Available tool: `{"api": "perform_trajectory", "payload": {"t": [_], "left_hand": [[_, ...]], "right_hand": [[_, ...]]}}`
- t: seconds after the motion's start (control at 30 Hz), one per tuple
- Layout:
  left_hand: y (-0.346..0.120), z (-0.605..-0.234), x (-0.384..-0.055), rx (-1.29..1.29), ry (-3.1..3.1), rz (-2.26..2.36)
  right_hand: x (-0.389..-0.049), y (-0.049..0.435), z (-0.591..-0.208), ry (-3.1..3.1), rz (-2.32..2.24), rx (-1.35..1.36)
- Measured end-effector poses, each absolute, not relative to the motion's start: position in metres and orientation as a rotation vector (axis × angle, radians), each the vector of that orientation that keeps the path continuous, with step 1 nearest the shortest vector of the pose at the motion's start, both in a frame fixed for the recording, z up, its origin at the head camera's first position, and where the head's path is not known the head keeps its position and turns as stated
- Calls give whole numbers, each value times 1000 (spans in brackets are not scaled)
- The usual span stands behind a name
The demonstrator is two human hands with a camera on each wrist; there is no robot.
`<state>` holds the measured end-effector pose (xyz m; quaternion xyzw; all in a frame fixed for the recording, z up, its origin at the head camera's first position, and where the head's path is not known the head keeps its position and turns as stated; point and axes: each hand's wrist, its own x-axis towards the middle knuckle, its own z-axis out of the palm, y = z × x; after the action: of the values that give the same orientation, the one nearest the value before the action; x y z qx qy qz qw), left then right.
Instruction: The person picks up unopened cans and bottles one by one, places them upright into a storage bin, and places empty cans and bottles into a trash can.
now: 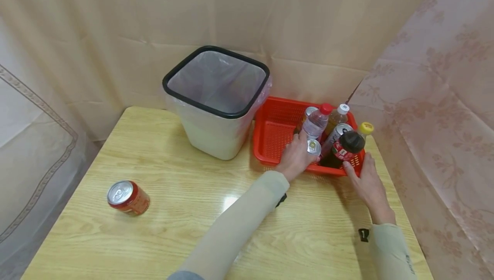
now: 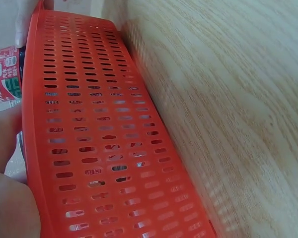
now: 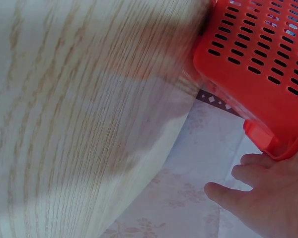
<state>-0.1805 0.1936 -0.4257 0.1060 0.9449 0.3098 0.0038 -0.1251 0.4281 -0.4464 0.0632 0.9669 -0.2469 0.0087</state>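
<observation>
A red plastic basket (image 1: 266, 158) with slotted sides holds several drink bottles and cans. My left hand (image 1: 295, 155) reaches over its front rim and grips a silver-topped can (image 1: 314, 146) among them. Beside that can stand a red-capped clear bottle (image 1: 317, 121) and another can (image 1: 341, 130). At the basket's right front corner, my right hand (image 1: 370, 185) holds the rim, thumb on the front side and fingers along the outer end. Close to that thumb leans a dark cola bottle (image 1: 345, 147) with a red label. The left wrist view shows mostly the basket's slotted wall (image 2: 99, 129).
Left of the basket stands a cream bin (image 1: 216, 136) with a black rim and a clear liner. A red can (image 1: 131, 198) stands upright on the left of the wooden table (image 1: 173, 237). Yellow-capped (image 1: 365, 128) and white-capped bottles (image 1: 342, 109) rise in the basket. Curtains enclose the table.
</observation>
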Motion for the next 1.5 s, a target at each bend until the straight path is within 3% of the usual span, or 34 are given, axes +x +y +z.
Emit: {"api": "perform_trajectory", "payload": {"t": [0.5,0.77,1.5], "left_hand": [[180,-425,-176,415,2864,867],[168,-426,-172,486,2883,1048],[32,-409,-112,992,3111,1241]], "right_hand": [[-127,423,-447,2992,-786,207],[-124,422,-446,2980,-787,226],[-124,428,-446,2959,-776,237]]}}
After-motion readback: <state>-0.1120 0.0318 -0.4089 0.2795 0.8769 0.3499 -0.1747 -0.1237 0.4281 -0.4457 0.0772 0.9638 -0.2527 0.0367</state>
